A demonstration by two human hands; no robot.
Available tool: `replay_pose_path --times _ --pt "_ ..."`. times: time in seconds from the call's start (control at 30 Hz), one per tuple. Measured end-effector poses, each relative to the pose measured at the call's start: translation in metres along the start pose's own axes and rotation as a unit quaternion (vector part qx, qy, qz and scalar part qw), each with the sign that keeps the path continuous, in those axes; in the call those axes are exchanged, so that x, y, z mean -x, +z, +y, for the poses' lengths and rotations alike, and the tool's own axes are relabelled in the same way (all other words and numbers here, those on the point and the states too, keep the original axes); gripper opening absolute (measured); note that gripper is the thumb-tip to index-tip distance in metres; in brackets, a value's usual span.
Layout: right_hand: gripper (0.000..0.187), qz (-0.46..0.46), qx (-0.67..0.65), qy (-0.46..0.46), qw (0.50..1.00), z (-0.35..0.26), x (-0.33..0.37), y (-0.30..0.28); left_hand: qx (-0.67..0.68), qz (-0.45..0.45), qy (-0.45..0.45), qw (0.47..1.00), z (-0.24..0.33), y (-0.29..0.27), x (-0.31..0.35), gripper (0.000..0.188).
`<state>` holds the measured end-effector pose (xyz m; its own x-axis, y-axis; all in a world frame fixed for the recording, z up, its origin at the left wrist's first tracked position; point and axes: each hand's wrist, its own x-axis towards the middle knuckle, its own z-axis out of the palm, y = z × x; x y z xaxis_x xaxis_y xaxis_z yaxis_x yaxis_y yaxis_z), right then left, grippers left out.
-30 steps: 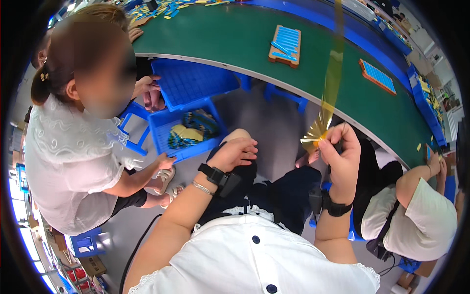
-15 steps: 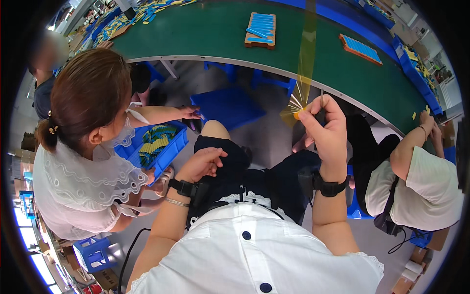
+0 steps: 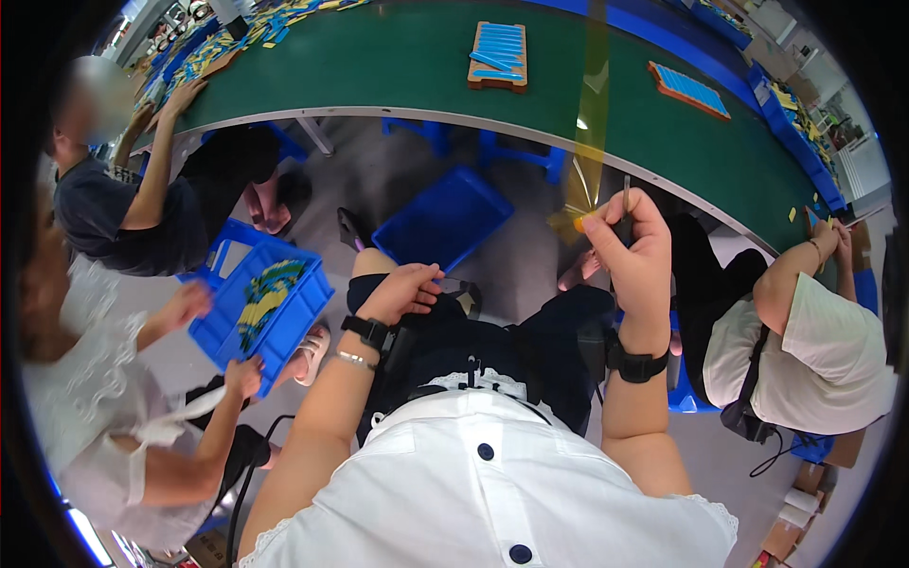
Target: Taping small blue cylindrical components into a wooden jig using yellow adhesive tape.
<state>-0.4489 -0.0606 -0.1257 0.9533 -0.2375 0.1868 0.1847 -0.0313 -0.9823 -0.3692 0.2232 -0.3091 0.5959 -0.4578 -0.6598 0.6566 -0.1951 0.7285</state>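
My right hand is raised in front of me, thumb and forefinger pinched at the lower end of a see-through amber tape strip. The strip runs up past the table edge and out of the top of view; its end is crumpled at my fingertips. A thin grey metal piece sticks up behind the forefinger; its kind cannot be made out. My left hand hovers over my lap, its fingers loosely bent and partly apart, with nothing seen in it.
On the green table lie two trays of blue strips, a nearer tray and a right tray. A blue bin is on the floor. A co-worker at left handles a blue crate; another works at right.
The co-worker at left has drawn back leftward with the blue crate, uncovering another person at the table. My left hand has shifted slightly right and up. My right hand keeps its pinch.
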Motion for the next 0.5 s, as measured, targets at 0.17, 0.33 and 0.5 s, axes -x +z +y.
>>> replay_pose_path --times 0.17,0.33,0.5 --pt "0.023 0.017 0.016 0.055 0.998 -0.001 0.005 0.003 0.01 0.039 -0.014 0.999 -0.016 -0.001 -0.084 0.037" --pt "0.028 0.052 0.187 0.018 0.981 -0.002 0.009 -0.005 0.054 0.141 -0.137 0.979 -0.045 0.003 -0.176 0.037" --pt "0.03 0.011 0.284 0.06 0.957 -0.004 0.011 -0.003 -0.369 0.164 -0.083 0.911 -0.129 -0.062 -0.264 0.034"
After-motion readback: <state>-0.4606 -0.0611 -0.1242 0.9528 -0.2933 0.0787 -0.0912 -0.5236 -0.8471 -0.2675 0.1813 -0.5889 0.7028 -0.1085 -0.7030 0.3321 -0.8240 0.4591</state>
